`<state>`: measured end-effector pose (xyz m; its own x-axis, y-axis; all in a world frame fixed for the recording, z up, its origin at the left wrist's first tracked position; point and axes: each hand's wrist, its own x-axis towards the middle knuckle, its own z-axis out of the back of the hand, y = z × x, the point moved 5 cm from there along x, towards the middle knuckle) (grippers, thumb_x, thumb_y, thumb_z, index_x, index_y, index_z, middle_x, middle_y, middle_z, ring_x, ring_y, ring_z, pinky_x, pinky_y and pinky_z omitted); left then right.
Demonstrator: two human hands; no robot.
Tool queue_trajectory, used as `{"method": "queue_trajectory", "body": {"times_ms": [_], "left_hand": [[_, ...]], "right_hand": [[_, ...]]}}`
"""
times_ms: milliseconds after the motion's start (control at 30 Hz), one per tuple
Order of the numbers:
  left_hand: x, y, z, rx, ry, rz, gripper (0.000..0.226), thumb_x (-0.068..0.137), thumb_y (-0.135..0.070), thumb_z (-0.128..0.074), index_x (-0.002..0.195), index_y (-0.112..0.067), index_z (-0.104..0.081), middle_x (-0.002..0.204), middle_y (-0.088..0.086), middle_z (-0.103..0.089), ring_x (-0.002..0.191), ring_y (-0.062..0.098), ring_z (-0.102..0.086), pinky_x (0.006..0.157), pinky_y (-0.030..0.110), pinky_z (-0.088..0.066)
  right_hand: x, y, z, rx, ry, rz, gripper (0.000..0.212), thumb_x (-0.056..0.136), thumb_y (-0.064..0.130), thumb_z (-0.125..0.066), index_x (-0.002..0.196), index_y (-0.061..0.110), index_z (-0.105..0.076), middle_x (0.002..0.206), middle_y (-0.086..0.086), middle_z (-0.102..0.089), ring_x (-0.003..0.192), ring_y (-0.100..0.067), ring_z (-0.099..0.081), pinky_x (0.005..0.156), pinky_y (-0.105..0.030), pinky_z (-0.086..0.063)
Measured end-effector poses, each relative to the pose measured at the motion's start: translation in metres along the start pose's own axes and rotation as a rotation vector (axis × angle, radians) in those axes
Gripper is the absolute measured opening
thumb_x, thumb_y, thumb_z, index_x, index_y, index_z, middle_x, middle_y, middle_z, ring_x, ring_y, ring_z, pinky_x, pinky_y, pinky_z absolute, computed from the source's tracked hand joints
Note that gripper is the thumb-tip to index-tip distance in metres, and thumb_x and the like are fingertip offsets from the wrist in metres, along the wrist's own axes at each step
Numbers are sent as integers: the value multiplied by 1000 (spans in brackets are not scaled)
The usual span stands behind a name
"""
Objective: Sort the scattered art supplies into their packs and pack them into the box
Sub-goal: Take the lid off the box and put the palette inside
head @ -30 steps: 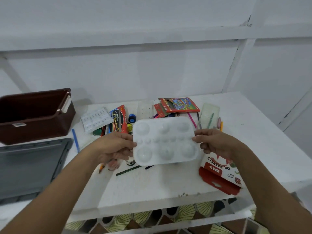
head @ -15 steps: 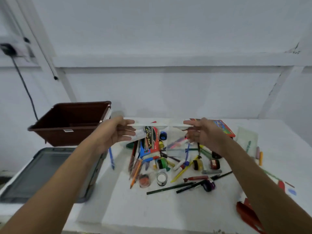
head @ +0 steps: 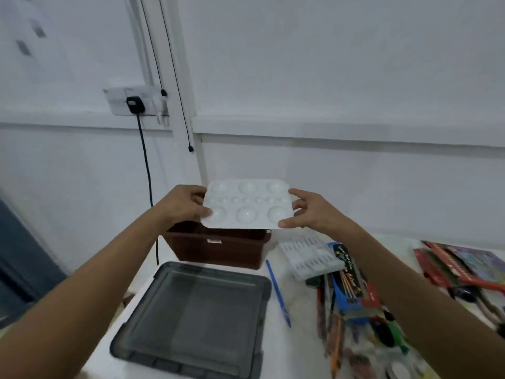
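Note:
A white paint palette (head: 247,205) with round wells hangs in the air just above the brown box (head: 218,248). My left hand (head: 181,205) grips its left edge, and my right hand (head: 310,212) pinches its right edge. The palette hides most of the box's opening. The box stands at the back left of the white table (head: 295,348). Scattered pencils and pens (head: 332,318) lie in a heap to the right.
A grey lid (head: 194,315) lies flat in front of the box. A blue pen (head: 277,292), a white plastic tray (head: 308,254), a blue-red brush pack (head: 349,280) and a red pack (head: 461,265) lie on the right. A wall socket with a black cable (head: 134,105) is behind.
Both hands carried the palette from over the heap of supplies leftward to above the brown box. The view swung left with it.

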<state>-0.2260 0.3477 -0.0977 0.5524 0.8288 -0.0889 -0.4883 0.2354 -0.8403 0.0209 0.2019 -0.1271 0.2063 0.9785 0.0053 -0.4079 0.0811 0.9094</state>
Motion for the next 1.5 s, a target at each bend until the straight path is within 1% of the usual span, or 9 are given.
{"method": "queue_trajectory", "body": {"times_ms": [100,233,367,433,567,733,933,1367,1500], "left_hand": [[28,19,32,87,-24,13,48,75,9,-72,119,-8,-60,84,6,-66,61,7,-65,49,11,-49],[64,54,57,225,3,-6,61,71,-2,-79,127,-11,-56,93,0,-65,80,17,-65,55,13,-50],[90,83,57,279,92,-14,78,65,-11,-85,135,-17,-49,103,0,-68,93,19,-65,71,19,-47],[100,93,49,333,139,-18,84,64,-14,-86,137,-17,-46,103,0,-67,89,17,-66,72,21,-50],[118,107,36,515,217,-1,94,64,-22,-86,144,-17,-36,100,-2,-68,70,8,-68,80,26,-49],[130,111,19,745,313,43,92,67,-20,-84,142,-17,-32,90,-1,-66,74,15,-67,75,31,-53],[138,122,-6,904,422,96,86,70,-17,-84,141,-19,-37,126,8,-56,101,27,-63,79,31,-52],[147,137,-23,971,428,91,75,78,-16,-77,144,-15,-39,141,10,-45,121,32,-52,95,32,-46],[146,130,-18,879,345,-26,68,73,-19,-80,134,-15,-51,128,8,-54,109,25,-58,88,29,-50]], "right_hand": [[44,6,-30,-52,13,11,82,62,15,-88,133,21,-47,94,-5,-71,76,-11,-68,72,-23,-54],[90,-8,-61,-216,51,-14,99,55,26,-91,139,21,-41,93,1,-71,77,-9,-67,80,-29,-54],[116,-25,-69,-499,0,-49,106,52,48,-87,141,26,-34,108,9,-66,108,-14,-56,96,-39,-39],[119,-29,-71,-684,-10,-57,97,53,56,-83,136,30,-39,112,11,-66,119,-18,-47,92,-40,-28],[123,-40,-78,-984,87,-63,85,57,72,-70,127,30,-44,113,10,-64,125,-21,-35,104,-48,-14],[136,-54,-88,-1245,277,-82,88,62,81,-57,128,24,-48,120,3,-61,127,-24,-37,110,-59,8],[143,-54,-94,-1299,395,-130,85,63,75,-64,130,23,-51,120,2,-60,125,-23,-40,112,-56,4],[143,-49,-95,-1229,342,-88,78,64,73,-64,131,33,-51,119,7,-62,124,-21,-41,112,-54,-1],[140,-51,-89,-1072,213,-57,90,57,77,-65,134,31,-48,127,2,-54,127,-21,-36,115,-47,-7]]}}
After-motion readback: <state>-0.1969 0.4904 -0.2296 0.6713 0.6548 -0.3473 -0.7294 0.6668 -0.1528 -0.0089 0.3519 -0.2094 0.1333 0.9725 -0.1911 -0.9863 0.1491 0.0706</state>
